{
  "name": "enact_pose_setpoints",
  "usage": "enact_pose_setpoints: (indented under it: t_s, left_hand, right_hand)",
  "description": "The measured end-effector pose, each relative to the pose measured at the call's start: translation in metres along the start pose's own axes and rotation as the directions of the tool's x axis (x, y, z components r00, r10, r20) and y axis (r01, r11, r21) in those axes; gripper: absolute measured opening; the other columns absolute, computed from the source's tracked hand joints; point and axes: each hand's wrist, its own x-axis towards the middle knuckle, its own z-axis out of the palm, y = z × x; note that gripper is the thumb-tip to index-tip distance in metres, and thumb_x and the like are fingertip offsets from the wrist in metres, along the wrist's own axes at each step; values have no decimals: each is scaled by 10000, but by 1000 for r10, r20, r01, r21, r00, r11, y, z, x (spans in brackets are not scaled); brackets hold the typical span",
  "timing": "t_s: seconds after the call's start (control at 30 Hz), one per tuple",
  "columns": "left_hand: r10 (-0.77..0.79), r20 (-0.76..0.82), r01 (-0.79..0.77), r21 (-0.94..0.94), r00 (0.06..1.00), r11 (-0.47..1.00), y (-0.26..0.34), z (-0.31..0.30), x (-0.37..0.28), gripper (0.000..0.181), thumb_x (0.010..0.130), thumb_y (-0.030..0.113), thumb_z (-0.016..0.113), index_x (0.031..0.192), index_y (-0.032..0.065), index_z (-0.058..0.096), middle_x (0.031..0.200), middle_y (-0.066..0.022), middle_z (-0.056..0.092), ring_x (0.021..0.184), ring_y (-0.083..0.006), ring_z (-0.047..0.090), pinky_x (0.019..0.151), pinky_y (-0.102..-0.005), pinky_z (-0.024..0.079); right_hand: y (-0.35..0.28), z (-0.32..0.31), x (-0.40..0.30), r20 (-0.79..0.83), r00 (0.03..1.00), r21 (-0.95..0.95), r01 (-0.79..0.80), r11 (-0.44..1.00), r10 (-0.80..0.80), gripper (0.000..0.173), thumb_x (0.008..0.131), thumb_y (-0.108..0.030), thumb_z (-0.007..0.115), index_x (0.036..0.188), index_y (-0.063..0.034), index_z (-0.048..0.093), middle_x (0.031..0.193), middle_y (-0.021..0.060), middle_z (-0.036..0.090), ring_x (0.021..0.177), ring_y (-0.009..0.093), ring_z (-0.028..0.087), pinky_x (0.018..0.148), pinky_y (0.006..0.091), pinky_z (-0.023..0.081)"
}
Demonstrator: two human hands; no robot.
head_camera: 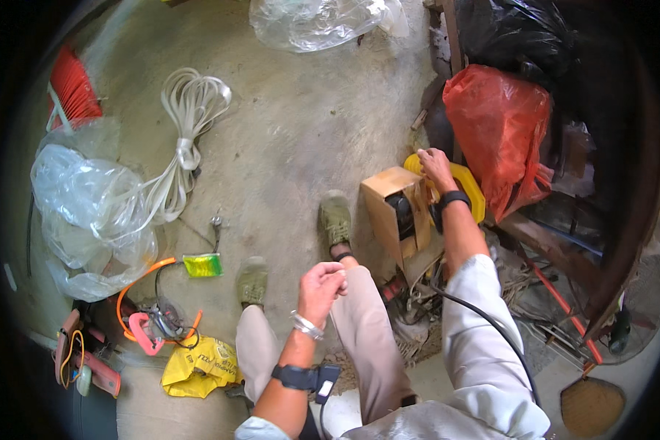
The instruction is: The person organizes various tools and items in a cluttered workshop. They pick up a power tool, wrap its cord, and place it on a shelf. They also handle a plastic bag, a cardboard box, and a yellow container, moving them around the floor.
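Note:
My right hand (pixel 436 165) is stretched out over a yellow plastic piece with an angular rim (pixel 469 187). Its fingers lie at the far left part of that piece, and whether they grip it is hidden. Just left of it stands an open cardboard box (pixel 382 220) with a black rounded object (pixel 400 213) inside. My left hand (pixel 322 286) hovers above my right lower leg, its fingers loosely curled with nothing visible in them.
A red plastic bag (pixel 498 132) leans beside dark shelving at right. On the floor at left lie a white strap coil (pixel 190 104), clear plastic sheeting (pixel 82 203), an orange hose (pixel 122 302), and a yellow bag (pixel 201 366). Cords and frames clutter the lower right.

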Motion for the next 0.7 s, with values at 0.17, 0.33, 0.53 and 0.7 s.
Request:
enact_pose_setpoints:
  t_s: [0.17,0.33,0.53,0.7]
  left_hand:
    - [-60,-116,59,-20,991,998,16,7,0,192,805,133,538,938,-6,542,696,-62,584,619,-130,568,573,-226,452]
    - [-100,-114,94,-61,988,994,29,24,7,209,801,140,554,938,-18,541,694,-60,581,626,-138,568,601,-240,448]
    - [-136,-68,131,-78,988,988,6,48,34,168,819,128,517,926,0,543,690,-61,579,616,-145,568,591,-233,440]
    - [-236,-125,226,-83,964,971,-19,50,44,154,823,127,524,925,13,547,683,-44,578,594,-119,568,544,-201,433]
  right_hand:
    - [11,39,107,-186,973,150,-110,983,137,511,743,-402,541,908,80,581,917,284,573,908,381,559,807,406,421]
    - [-6,60,159,-239,925,255,-234,938,296,578,725,-365,612,1042,107,505,1049,282,535,982,368,536,830,403,423]
    - [40,52,178,-105,984,75,-139,987,146,360,736,-168,635,993,43,495,804,116,570,643,226,572,483,344,488]
    - [-42,50,81,409,904,556,-137,820,-126,251,764,-81,595,987,-6,506,761,50,532,649,141,536,533,294,484]
